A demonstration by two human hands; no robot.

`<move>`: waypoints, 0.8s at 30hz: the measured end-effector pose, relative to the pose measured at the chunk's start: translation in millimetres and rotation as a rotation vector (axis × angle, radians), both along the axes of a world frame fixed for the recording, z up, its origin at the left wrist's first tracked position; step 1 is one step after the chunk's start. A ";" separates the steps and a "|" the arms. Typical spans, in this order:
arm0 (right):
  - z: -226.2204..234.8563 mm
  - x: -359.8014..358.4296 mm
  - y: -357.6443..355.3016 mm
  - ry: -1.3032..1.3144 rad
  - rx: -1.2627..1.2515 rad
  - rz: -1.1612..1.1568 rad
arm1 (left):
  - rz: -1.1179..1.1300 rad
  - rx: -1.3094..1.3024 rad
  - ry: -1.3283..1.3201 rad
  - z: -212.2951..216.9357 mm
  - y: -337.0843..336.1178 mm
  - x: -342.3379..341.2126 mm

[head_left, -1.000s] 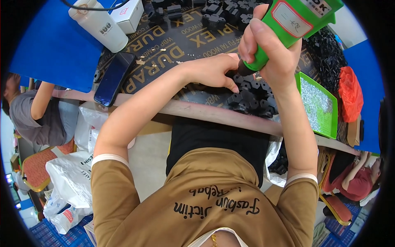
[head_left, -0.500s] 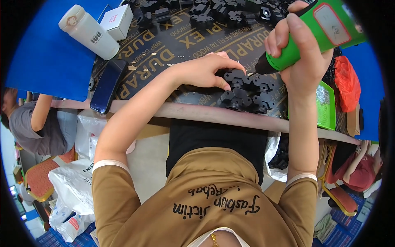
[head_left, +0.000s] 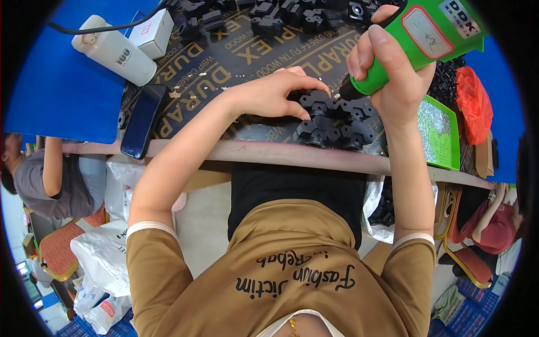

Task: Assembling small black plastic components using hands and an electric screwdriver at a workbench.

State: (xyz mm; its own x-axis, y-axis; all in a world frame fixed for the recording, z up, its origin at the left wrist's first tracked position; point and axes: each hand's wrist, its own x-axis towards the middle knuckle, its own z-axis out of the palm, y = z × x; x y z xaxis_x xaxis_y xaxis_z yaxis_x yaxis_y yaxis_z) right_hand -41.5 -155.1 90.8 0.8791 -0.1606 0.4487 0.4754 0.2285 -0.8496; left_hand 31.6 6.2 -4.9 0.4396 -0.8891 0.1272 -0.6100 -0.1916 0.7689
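Note:
My right hand is wrapped round a green electric screwdriver, its black nose angled down to the left. The nose end is right at the far edge of a small black plastic part; whether the bit touches it I cannot tell. On that part's left side, the thumb and forefinger of my left hand hold it in a pinch. Several matching black parts stand close together beside it, near the table's front edge.
Many loose black parts lie across the far side of the dark table. At left are a white bottle, a white box and a phone. A green tray of small metal pieces and a red bag sit at right.
The screwdriver has come left and closer to the held part, with less of its bit showing. My left hand keeps its pinch. A dark cable now crosses at the upper left.

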 end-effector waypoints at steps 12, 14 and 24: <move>-8.1 4.5 -5.5 0.017 0.071 0.121 | 0.012 -0.002 -0.001 -1.8 -0.6 -0.2; -8.1 7.0 -6.5 0.024 0.061 0.138 | 0.008 -0.021 -0.005 -2.7 0.2 0.9; -17.4 18.7 -23.8 -0.151 -0.113 0.301 | 0.015 0.033 -0.061 0.2 -1.6 -1.5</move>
